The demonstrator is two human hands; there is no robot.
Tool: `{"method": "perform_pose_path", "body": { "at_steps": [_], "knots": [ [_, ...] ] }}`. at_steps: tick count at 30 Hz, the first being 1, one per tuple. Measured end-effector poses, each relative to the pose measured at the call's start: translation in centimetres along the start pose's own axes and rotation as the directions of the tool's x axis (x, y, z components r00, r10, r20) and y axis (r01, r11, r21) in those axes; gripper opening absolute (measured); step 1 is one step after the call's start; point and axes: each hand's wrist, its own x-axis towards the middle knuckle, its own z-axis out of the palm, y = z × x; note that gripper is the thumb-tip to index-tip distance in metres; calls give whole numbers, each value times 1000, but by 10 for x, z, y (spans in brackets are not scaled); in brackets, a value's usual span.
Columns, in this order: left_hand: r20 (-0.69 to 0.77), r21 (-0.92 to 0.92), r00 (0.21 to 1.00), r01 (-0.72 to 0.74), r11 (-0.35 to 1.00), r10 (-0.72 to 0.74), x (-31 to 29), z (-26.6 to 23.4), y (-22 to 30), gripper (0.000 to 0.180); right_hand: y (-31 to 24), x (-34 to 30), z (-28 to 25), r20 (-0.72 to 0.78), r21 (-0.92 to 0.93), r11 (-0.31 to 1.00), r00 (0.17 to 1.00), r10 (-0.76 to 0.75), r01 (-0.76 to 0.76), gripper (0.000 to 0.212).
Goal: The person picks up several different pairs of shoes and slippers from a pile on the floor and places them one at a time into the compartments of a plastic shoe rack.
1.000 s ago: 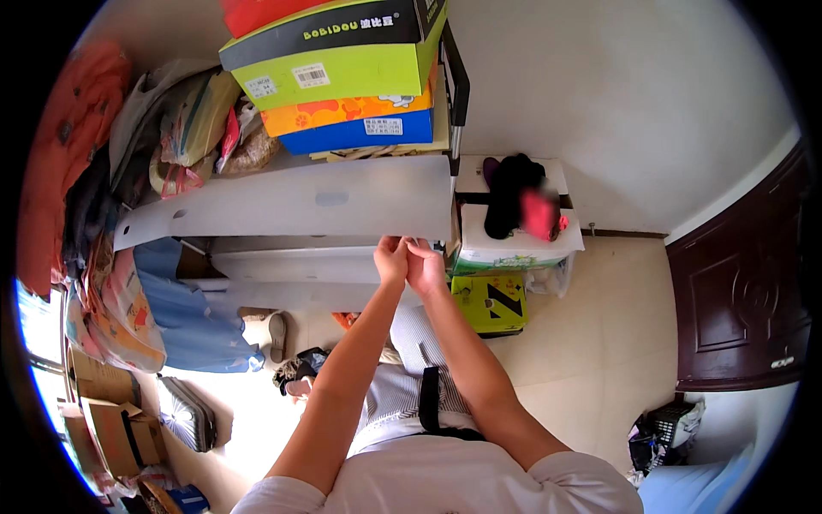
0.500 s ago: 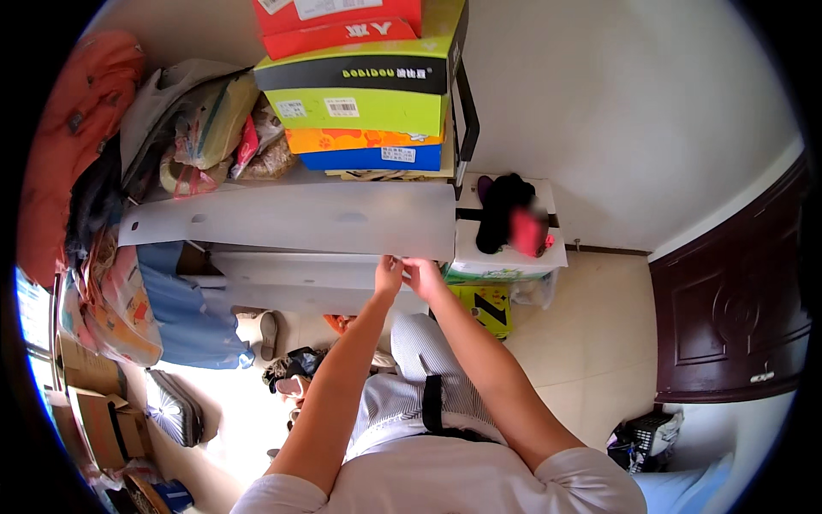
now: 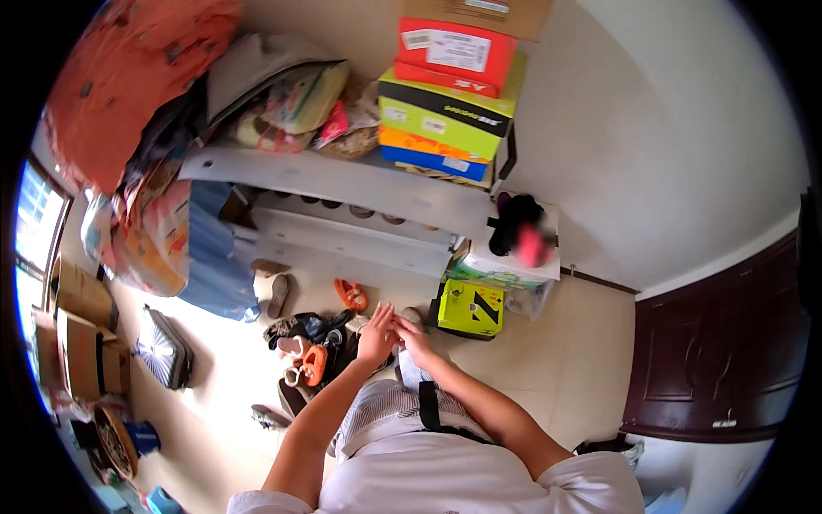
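Note:
My left hand (image 3: 375, 339) and my right hand (image 3: 414, 337) meet in front of my waist, above the floor. The left one's fingers are stretched out and pointing forward. Fingers of the right hand reach across and touch it, and I see nothing held in either. Beyond them stands a shoe rack with a pale translucent front panel (image 3: 342, 184), apart from both hands. Below and left of my hands lie orange shoes (image 3: 350, 294) and a pile of dark footwear (image 3: 310, 329).
Stacked shoe boxes (image 3: 445, 111) and several bags (image 3: 295, 98) sit on the rack. A yellow-green box (image 3: 471, 307) stands on the floor beside a white carton (image 3: 511, 267). Cardboard boxes (image 3: 81, 351) line the left; a dark red door (image 3: 711, 343) is at the right.
Both hands have come back from the rack's front panel toward my body and now touch each other. The view has shifted back, showing more floor and shoes.

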Motion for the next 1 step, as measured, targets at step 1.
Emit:
{"method": "perform_pose_path", "body": {
  "at_steps": [1],
  "knots": [
    [9, 54, 1000, -20, 998, 20, -17, -4, 0, 68, 11, -8, 9, 0, -36, 996, 996, 85, -85, 49]
  ]
}}
